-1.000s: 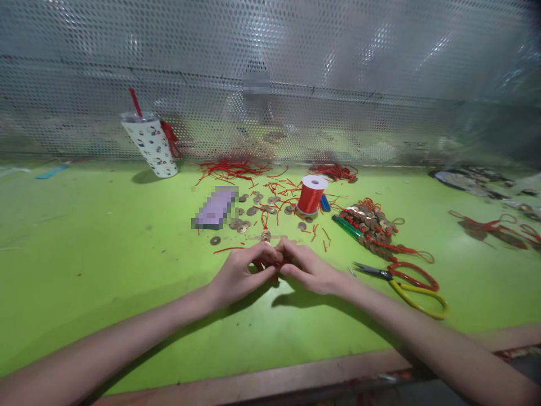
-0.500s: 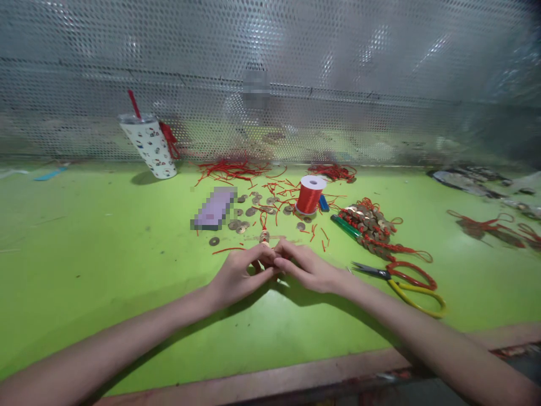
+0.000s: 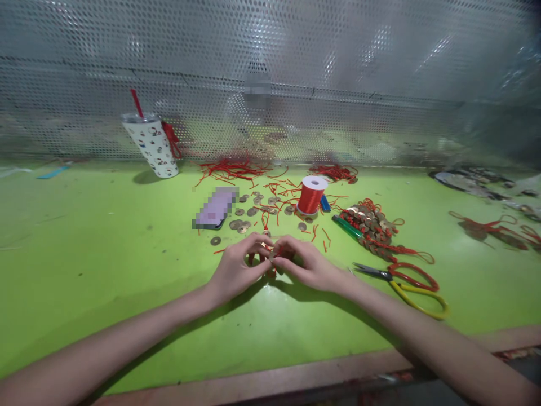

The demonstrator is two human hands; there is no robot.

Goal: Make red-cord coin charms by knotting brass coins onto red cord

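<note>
My left hand [image 3: 237, 262] and my right hand [image 3: 311, 261] meet fingertip to fingertip over the green table. Both are closed in a pinch on a string of coins [image 3: 271, 255] knotted with red cord. Its red loop [image 3: 265, 221] lies on the table just beyond my fingers, and red cord shows below them. The fingers hide most of the string. Loose holed coins [image 3: 240, 225] are scattered past my hands. A spool of red cord [image 3: 310, 196] stands upright behind my right hand.
Scissors [image 3: 382, 274] with red and yellow handles lie right of my right hand. Behind them are a pile of coin strings [image 3: 374, 225] and a green lighter [image 3: 347, 227]. A blurred phone [image 3: 217, 207] and a tumbler with straw [image 3: 153, 145] stand farther left, before a perforated metal screen [image 3: 296, 124].
My fingertips have shifted slightly upward and bent more, so a coin and red cord now show between them. The view has moved a little; the other things stay put.
</note>
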